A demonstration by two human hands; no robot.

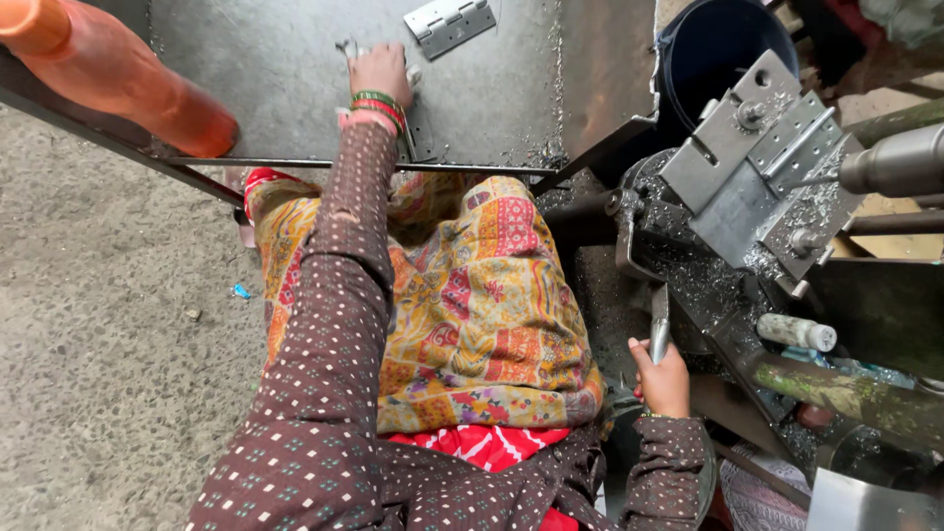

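The person sits at a drilling station, patterned cloth (472,305) over the lap. The left hand (382,71), at upper centre of the frame, reaches forward onto the grey metal tabletop (265,69) and rests over small metal pieces; the fingers are mostly hidden from this angle, so whether they have closed on a piece cannot be told. Red and green bangles (377,106) sit at that wrist. The right hand (661,379), at lower right, is closed around the metal lever handle (659,329) that rises toward the machine.

Progress, as judged from the layout: one hinge plate (798,147) sits clamped in the steel jig (747,172) at upper right, with the drill spindle (895,162) pointing at it from the right edge. Metal shavings (688,280) lie thick around the jig base, which suggests drilling has been done here. One finished-looking folded hinge (450,24) lies on the tabletop at the top of the frame, just beyond the left hand. Whether the clamped plate has been drilled cannot be told.

Count: one hinge on the table, one plate in the jig, one lever, one dark blue bucket (723,49) behind the jig, one orange cylinder (118,74) at upper left, one small white bottle (796,332) at right. The small pieces under the left hand are too obscured to count.
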